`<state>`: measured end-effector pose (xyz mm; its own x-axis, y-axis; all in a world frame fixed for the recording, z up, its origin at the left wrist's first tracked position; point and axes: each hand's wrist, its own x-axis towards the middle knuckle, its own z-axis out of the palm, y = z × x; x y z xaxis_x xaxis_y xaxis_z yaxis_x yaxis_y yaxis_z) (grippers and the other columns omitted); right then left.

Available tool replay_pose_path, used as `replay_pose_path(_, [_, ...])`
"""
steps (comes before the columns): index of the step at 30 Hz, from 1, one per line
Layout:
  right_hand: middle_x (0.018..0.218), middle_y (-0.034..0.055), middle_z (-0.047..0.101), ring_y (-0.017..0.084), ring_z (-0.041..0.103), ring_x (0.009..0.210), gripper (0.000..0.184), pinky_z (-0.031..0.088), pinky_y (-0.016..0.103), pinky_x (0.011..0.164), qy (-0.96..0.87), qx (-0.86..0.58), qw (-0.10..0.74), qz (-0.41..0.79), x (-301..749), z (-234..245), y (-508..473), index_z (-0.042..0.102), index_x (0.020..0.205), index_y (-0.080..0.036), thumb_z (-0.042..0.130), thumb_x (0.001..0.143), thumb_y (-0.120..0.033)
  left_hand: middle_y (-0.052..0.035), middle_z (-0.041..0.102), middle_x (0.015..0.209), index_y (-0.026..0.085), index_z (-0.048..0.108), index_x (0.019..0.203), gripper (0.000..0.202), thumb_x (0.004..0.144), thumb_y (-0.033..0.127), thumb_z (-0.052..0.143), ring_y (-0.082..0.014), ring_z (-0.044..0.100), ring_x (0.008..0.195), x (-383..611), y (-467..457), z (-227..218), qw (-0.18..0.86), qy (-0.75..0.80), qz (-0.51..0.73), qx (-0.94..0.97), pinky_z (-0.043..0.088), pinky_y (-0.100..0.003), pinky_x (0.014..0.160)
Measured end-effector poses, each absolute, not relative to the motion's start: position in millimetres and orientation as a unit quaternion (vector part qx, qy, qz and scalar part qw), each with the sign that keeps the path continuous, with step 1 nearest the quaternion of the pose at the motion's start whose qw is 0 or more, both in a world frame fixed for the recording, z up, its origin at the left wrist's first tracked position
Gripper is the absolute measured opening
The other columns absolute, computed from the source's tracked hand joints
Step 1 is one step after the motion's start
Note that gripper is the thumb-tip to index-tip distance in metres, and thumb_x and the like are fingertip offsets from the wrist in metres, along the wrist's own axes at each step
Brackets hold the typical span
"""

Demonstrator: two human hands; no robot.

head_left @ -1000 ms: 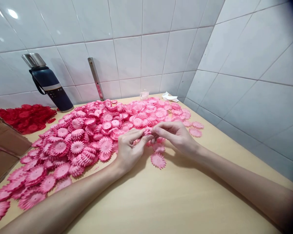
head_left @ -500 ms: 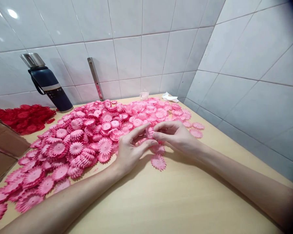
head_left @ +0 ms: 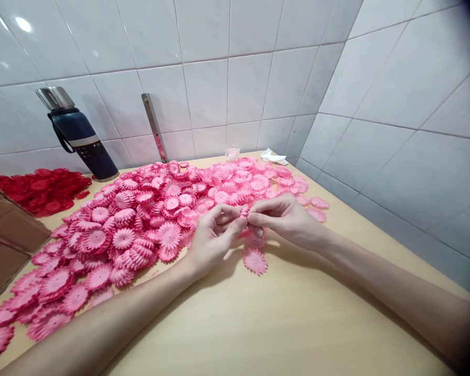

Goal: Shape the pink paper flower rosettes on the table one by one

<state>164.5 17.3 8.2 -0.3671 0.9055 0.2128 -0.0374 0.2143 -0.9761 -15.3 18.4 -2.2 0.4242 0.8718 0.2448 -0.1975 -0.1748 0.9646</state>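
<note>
Between my fingertips a small pink scalloped flower piece [head_left: 244,211] is pinched, mostly covered by the fingers. My left hand [head_left: 215,235] grips it from the left with thumb and forefinger. From the other side, my right hand [head_left: 284,216] pinches it too, its fingers closed. Just below the hands, a flat pink flower piece [head_left: 255,261] lies on the wooden table [head_left: 258,324], partly overlapping another one. A large heap of pink flower pieces [head_left: 123,238] spreads behind and to the left of my hands.
Red flower pieces [head_left: 43,188] are piled at the far left beside a cardboard box [head_left: 11,230]. A dark blue flask [head_left: 84,138] and a metal strip [head_left: 153,125] stand by the tiled wall [head_left: 203,94]. A small clear cup [head_left: 232,153] and white tissue [head_left: 273,156] sit at the back.
My fingertips have drawn closer together, and the flower piece between them now shows less and looks squeezed smaller. My left thumb has bent inward.
</note>
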Motion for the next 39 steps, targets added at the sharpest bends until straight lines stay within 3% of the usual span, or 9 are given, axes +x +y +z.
replay_pose_path(7, [0.062, 0.0029, 0.064, 0.013, 0.056, 0.057, 0.026, 0.047, 0.027, 0.053, -0.65, -0.363, 0.448, 0.495, 161.9, 10.5, 14.5, 0.072, 0.07, -0.016, 0.069, 0.076, -0.041, -0.0003, 0.057, 0.07, 0.016, 0.054, 0.075, 0.023, 0.084, 0.036, 0.057, -0.0111, 0.057, 0.066, -16.8, 23.0, -5.0, 0.591, 0.289, 0.455, 0.6, 0.05, -0.024, 0.066])
replay_pose_path(16, [0.071, 0.0038, 0.067, 0.014, 0.059, 0.063, 0.018, 0.048, 0.026, 0.056, -0.636, -0.399, 0.466, 0.468, 154.0, 13.5, 12.1, 0.068, 0.076, -0.018, 0.068, 0.078, -0.036, 0.0009, 0.05, 0.069, 0.016, 0.053, 0.077, 0.023, 0.088, 0.037, 0.052, -0.0107, 0.05, 0.065, -14.2, 17.8, -6.2, 0.492, 0.367, 0.502, 0.609, 0.047, -0.023, 0.065])
replay_pose_path(26, [0.068, 0.0017, 0.063, 0.012, 0.057, 0.062, 0.019, 0.046, 0.026, 0.057, -0.623, -0.397, 0.476, 0.477, 156.0, 11.0, 14.8, 0.065, 0.073, -0.018, 0.067, 0.08, -0.035, 0.0041, 0.041, 0.062, 0.016, 0.043, 0.069, 0.026, 0.088, 0.032, 0.052, -0.0065, 0.04, 0.055, -11.0, 23.8, -8.3, 0.553, 0.335, 0.566, 0.512, 0.039, -0.018, 0.054])
replay_pose_path(32, [0.068, 0.0008, 0.062, 0.011, 0.055, 0.062, 0.017, 0.045, 0.026, 0.058, -0.633, -0.389, 0.47, 0.477, 156.3, 11.6, 18.0, 0.065, 0.072, -0.018, 0.066, 0.08, -0.033, 0.0039, 0.044, 0.063, 0.015, 0.046, 0.069, 0.026, 0.086, 0.033, 0.055, -0.006, 0.041, 0.055, -11.0, 26.9, -13.8, 0.556, 0.326, 0.593, 0.483, 0.038, -0.018, 0.054])
replay_pose_path(39, [0.072, 0.0011, 0.064, 0.011, 0.058, 0.06, 0.015, 0.048, 0.026, 0.056, -0.654, -0.386, 0.455, 0.465, 155.8, 8.4, 13.0, 0.064, 0.08, -0.018, 0.066, 0.081, -0.033, 0.002, 0.048, 0.063, 0.013, 0.051, 0.064, 0.03, 0.082, 0.035, 0.059, -0.0081, 0.048, 0.059, -10.7, 22.4, -5.5, 0.592, 0.335, 0.509, 0.527, 0.042, -0.02, 0.058])
